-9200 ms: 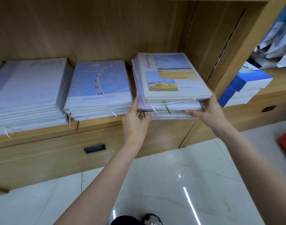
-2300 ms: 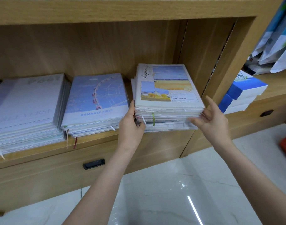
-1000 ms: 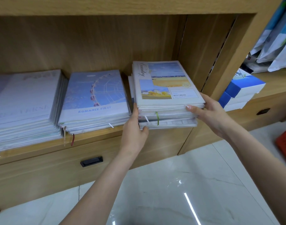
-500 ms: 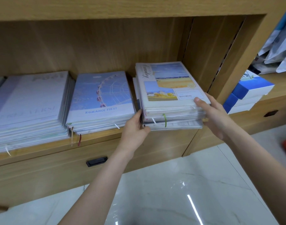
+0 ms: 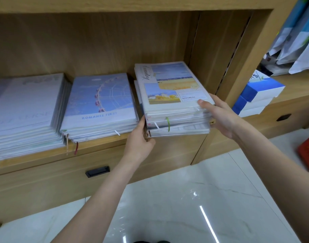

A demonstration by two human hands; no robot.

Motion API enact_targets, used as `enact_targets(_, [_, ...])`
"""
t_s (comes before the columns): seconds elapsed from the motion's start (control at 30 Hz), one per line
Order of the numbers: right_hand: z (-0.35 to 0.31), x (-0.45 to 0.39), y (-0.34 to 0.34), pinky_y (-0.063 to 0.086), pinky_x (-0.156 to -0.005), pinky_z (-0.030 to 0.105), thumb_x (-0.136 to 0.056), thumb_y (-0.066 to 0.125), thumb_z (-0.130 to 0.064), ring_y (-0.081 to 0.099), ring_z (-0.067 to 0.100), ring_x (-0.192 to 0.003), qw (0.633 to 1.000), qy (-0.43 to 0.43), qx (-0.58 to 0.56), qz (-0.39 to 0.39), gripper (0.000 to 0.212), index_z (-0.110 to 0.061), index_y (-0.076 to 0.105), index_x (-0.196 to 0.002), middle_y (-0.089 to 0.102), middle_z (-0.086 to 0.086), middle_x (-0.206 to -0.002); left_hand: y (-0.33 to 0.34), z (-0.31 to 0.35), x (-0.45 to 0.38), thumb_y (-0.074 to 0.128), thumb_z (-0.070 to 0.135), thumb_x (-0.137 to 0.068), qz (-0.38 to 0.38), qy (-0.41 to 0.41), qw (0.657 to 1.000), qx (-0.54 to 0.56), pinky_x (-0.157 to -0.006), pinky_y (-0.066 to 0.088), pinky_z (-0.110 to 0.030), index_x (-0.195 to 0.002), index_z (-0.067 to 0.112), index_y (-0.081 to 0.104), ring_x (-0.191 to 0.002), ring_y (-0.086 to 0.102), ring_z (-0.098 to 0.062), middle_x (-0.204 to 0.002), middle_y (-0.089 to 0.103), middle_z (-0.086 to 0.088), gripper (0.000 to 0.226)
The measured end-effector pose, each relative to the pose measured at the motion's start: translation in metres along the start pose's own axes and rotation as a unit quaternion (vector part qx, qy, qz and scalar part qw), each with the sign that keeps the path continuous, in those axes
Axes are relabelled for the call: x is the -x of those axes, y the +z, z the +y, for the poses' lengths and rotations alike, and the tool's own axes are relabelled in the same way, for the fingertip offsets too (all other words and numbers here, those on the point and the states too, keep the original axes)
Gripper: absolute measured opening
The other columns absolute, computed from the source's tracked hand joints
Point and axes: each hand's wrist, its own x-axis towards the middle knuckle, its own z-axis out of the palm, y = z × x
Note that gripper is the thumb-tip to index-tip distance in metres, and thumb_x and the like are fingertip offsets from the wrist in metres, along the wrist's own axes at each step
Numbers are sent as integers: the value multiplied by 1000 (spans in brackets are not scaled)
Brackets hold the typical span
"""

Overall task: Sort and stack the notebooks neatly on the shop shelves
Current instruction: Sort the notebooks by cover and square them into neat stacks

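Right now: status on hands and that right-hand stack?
Left hand grips right stack at its left corner; right hand grips its right edge, thumb on top. Stack uneven. Nothing blocking.

Blue-white boxes (image 5: 257, 95) stacked right; black drawer handle (image 5: 97, 171) (recessed); red crate (image 5: 308, 153)

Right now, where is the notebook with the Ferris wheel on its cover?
In the head view, the Ferris wheel notebook tops the middle stack on the wooden shelf, between the pale stack at left and the stack both hands hold.

Being cut off by the left edge: the pale notebook stack (image 5: 22, 113), its cover lettering blurring beyond reading. Hiding behind the right stack (image 5: 174, 99): left hand (image 5: 138, 142) fingertips.
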Motion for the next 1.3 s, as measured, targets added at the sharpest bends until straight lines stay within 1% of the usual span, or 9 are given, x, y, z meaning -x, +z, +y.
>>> enact_targets(0.13, [5, 1, 2, 47, -71, 27, -92, 56, -34, 59, 10, -97, 999, -17, -19, 20, 47, -29, 40, -136, 60, -6, -116, -9, 15, -2, 48, -14, -85, 22, 17, 999, 41, -102, 35, -17, -145, 13, 27, -126, 43, -7, -135, 46, 10, 70])
enact_targets(0.23, [6, 0, 5, 44, -86, 27, -89, 60, -34, 52, 13, -111, 995, -69, 18, 69, 63, -28, 29, -144, 48, -9, -129, -13, 29, -1, 44, -17, -86, 12, 21, 997, 73, -98, 36, -10, -147, 13, 22, -123, 45, -4, -135, 44, 8, 71])
enact_targets(0.37, [5, 4, -6, 43, -97, 31, -79, 72, -19, 48, 13, -116, 992, -84, 97, -11, 81, -28, 26, -145, 49, -10, -127, -7, 22, 1, 45, -15, -84, -30, 16, 999, 31, -84, 39, 0, -146, 17, 27, -107, 52, 8, -129, 52, 12, 71])
enact_targets(0.5, [19, 0, -15, 40, -103, 33, -70, 78, -3, 47, 14, -119, 973, -53, 223, -7, 104, -25, 13, -148, 47, -9, -130, -8, 10, -3, 49, -11, -85, -20, 9, 1000, -19, -95, 39, -16, -148, 25, 22, -113, 49, -1, -127, 50, 16, 77])
enact_targets(0.6, [26, -2, -15, 43, -100, 33, -70, 78, -4, 51, 20, -119, 956, -49, 288, 17, 82, -14, 33, -138, 53, 1, -127, -8, 4, -6, 51, -11, -85, -9, 22, 998, -66, -106, 39, -37, -148, 26, 17, -124, 48, -16, -134, 49, 6, 81])
enact_targets(0.67, [27, 0, -14, 43, -96, 28, -70, 78, -4, 51, 20, -118, 951, -64, 302, 28, 77, -13, 37, -135, 54, 3, -126, -7, 1, -7, 52, -9, -85, 9, 31, 996, -82, -107, 39, -40, -148, 26, 17, -126, 48, -18, -137, 50, 1, 81])
enact_targets(0.87, [42, 1, -12, 46, -99, 40, -64, 83, -8, 57, 22, -111, 953, -99, 279, 64, 71, -11, 45, -124, 61, 4, -120, -2, -4, -7, 54, -10, -85, 43, 42, 997, -50, -107, 38, -36, -148, 21, 22, -123, 51, -14, -133, 55, 0, 77])
enact_targets(1.2, [59, 17, -5, 45, -97, 30, -66, 82, -6, 61, 11, -99, 965, -120, 176, 153, 57, -13, 53, -115, 68, 4, -108, 3, -3, -3, 51, -11, -87, 70, 41, 997, 13, -104, 38, -22, -145, 13, 30, -117, 54, -6, -127, 57, 3, 66])
enact_targets(1.3, [67, 26, -5, 43, -102, 40, -68, 80, -7, 62, 12, -102, 961, -136, 170, 170, 49, -22, 53, -106, 67, -2, -100, 3, -6, -2, 50, -13, -87, 78, 40, 996, 16, -103, 39, -20, -144, 11, 33, -115, 55, -8, -123, 58, 3, 64])
